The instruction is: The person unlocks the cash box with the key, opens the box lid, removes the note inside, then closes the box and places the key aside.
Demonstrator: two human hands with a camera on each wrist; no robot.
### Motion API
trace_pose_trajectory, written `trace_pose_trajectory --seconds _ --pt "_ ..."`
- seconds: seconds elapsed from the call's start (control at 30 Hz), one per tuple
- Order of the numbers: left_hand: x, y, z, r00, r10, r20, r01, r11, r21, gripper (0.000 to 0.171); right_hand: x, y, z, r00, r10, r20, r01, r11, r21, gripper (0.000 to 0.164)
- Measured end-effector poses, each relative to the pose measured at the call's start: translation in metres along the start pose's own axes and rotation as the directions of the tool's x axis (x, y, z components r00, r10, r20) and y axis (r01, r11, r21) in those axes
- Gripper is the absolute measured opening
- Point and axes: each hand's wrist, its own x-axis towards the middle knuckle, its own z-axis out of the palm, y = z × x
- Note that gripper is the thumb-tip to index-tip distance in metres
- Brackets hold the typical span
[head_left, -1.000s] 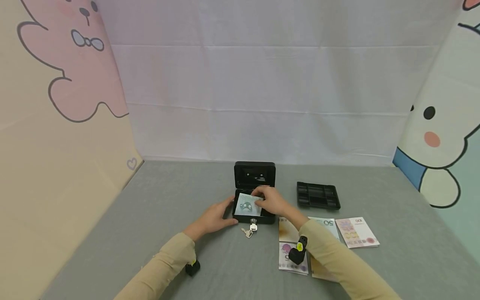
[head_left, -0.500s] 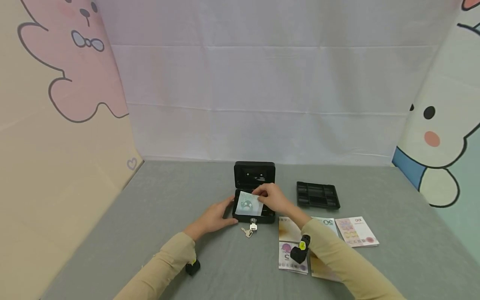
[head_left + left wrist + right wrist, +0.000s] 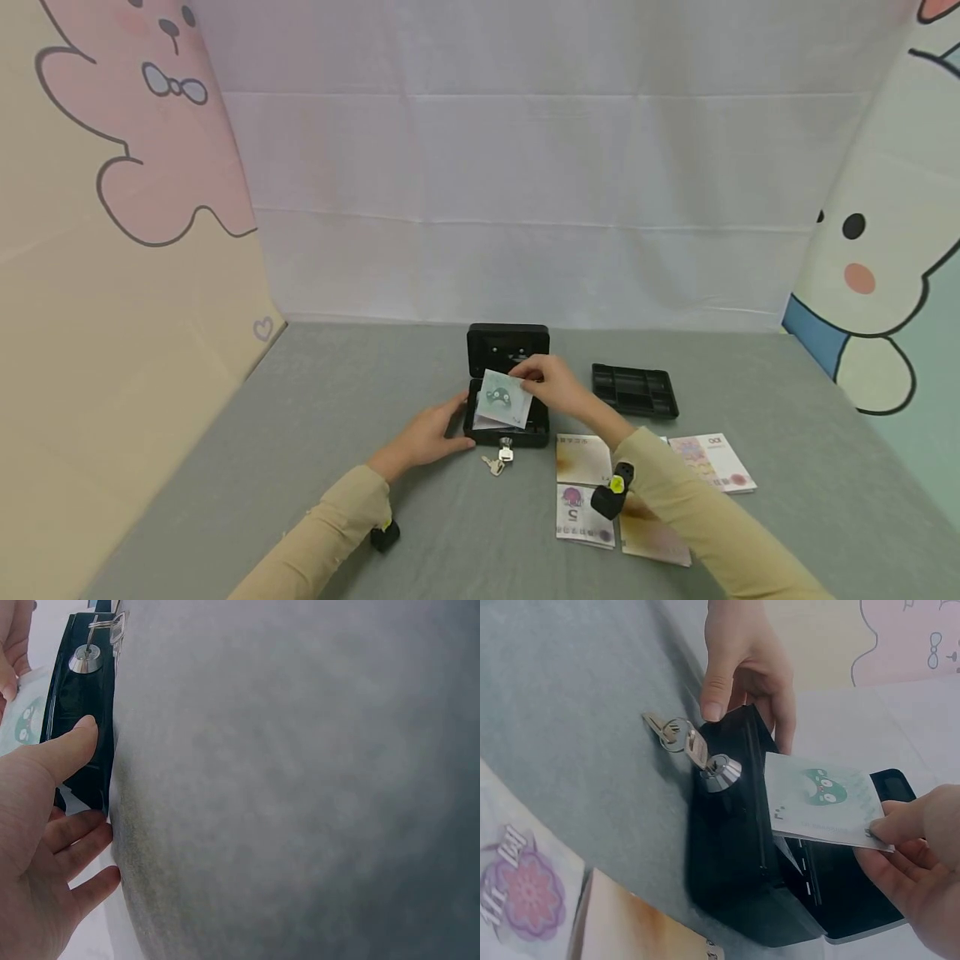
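Note:
In the head view a small black cash box [image 3: 489, 437] stands with its lid [image 3: 507, 342] raised. My right hand [image 3: 558, 388] pinches a pale green play banknote [image 3: 504, 400] with a cartoon face by its right edge. The note is tilted over the open box, and another pale paper [image 3: 486, 422] shows beneath it. My left hand [image 3: 429, 434] rests against the box's left side, thumb at the front corner and fingers fairly straight. In the right wrist view a key [image 3: 697, 749] sits in the front lock [image 3: 721, 774], with a second key [image 3: 660, 730] on the ring.
A black compartment tray [image 3: 634, 392] lies right of the box. Several notes lie nearer, among them a brown-edged one [image 3: 583, 457], a purple 5 note [image 3: 584, 515] and a pink 100 note [image 3: 716, 463]. My right sleeve hides some of them. A white cloth [image 3: 525, 208] hangs behind the table.
My right hand has lifted the green note up and slightly to the right, which uncovers the paper under it. My left hand has stayed at the box's side.

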Motion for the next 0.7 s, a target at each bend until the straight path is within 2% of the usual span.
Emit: trace_pose_trajectory --seconds 0.37,0.7 --pt "0.001 -0.004 0.003 1.0 0.027 -0.003 -0.027 0.999 0.036 0.076 -0.007 -0.004 -0.017 0.998 -0.014 -0.059 0.012 0.999 -0.037 0.019" --pt "0.0 -0.003 0.002 0.999 0.032 -0.01 -0.032 0.999 0.029 0.075 -0.02 -0.012 -0.036 0.999 -0.03 -0.033 0.028 0.998 -0.048 0.019"
